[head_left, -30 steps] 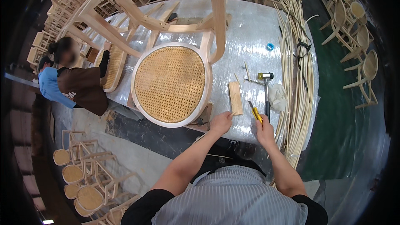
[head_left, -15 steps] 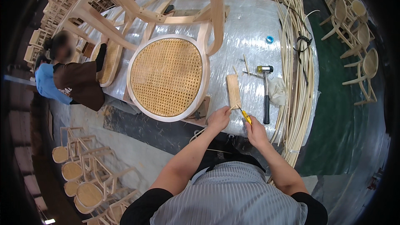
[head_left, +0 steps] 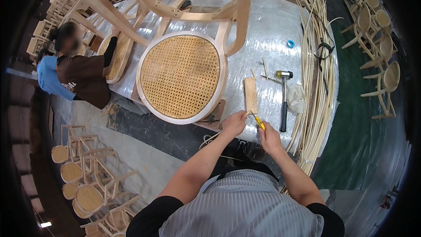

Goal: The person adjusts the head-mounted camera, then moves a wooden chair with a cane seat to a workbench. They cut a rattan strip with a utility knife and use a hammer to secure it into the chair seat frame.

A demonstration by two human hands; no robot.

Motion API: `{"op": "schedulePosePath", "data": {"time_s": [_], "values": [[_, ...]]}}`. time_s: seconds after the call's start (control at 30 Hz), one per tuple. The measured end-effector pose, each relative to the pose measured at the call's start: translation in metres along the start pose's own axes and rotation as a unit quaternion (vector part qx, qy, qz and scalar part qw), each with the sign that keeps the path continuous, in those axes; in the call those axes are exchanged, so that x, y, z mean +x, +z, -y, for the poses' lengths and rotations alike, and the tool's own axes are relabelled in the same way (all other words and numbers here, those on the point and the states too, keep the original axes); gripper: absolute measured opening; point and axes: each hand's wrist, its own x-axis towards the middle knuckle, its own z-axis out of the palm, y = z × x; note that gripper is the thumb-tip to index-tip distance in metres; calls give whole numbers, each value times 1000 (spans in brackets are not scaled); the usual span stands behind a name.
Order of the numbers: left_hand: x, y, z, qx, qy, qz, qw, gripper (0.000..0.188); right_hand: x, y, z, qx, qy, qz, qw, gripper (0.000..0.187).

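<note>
My left hand is closed in a pinch at the table's near edge, on what looks like the end of a pale rattan strip that trails down beside it. In my right hand is a yellow utility knife. Its blade points away to the left, close to the left fingertips and the near end of a flat wooden block. To the left of my hands lies a chair frame with a round woven cane seat, its wooden legs rising toward the far side.
A black-handled mallet, a white cloth and a blue tape roll lie on the film-covered table. Long rattan canes run along its right side. A co-worker handles another seat at left. Chairs stand on the floor.
The whole scene has shifted slightly in the picture, tabletop things rightward. Both hands keep nearly the same pose near the block, the knife still in my right hand.
</note>
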Motion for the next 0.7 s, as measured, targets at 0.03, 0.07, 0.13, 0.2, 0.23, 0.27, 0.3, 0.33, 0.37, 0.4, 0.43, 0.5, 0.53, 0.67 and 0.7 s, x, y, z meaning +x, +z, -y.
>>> {"op": "schedulePosePath", "data": {"time_s": [0.03,0.07,0.13,0.2,0.23,0.27,0.3,0.33,0.37,0.4,0.43,0.5,0.53,0.67,0.7], "values": [[1,0,1,2,-2,2,1000,31,0,1,0,-3,0,0,1000,33],[1,-1,0,4,-4,4,1000,31,0,0,1,-5,2,-1,1000,33],[1,-1,0,9,-7,6,1000,31,0,-1,3,-16,10,11,1000,34],[0,-2,-1,12,-8,8,1000,30,-1,0,3,-25,14,11,1000,35],[0,-2,-2,12,-7,8,1000,30,-1,1,4,-27,12,6,1000,35],[0,-3,-2,11,-7,8,1000,30,-2,2,4,-30,11,2,999,35],[-1,-3,-3,11,-7,7,1000,30,-2,2,4,-30,10,-1,999,35],[-2,-3,-4,11,-7,7,1000,30,-3,2,4,-31,9,-3,999,35],[-2,-3,-4,11,-8,6,1000,30,-3,3,4,-32,7,-5,999,35],[-2,-4,-3,11,-6,7,1000,30,-3,3,4,-33,2,-9,999,35],[-2,-4,-3,11,-4,8,1000,30,-3,3,3,-34,-3,-13,999,35],[-2,-5,-4,11,-2,11,1000,30,-3,4,2,-36,-7,-18,999,36],[-2,-5,-5,12,-3,12,1000,30,-3,4,1,-36,-6,-19,999,36],[-2,-5,-3,8,-1,12,1000,30,-3,4,2,-37,-7,-20,999,36],[-2,-5,-3,10,-4,14,1000,30,-4,4,3,-36,-7,-20,999,35]]}}
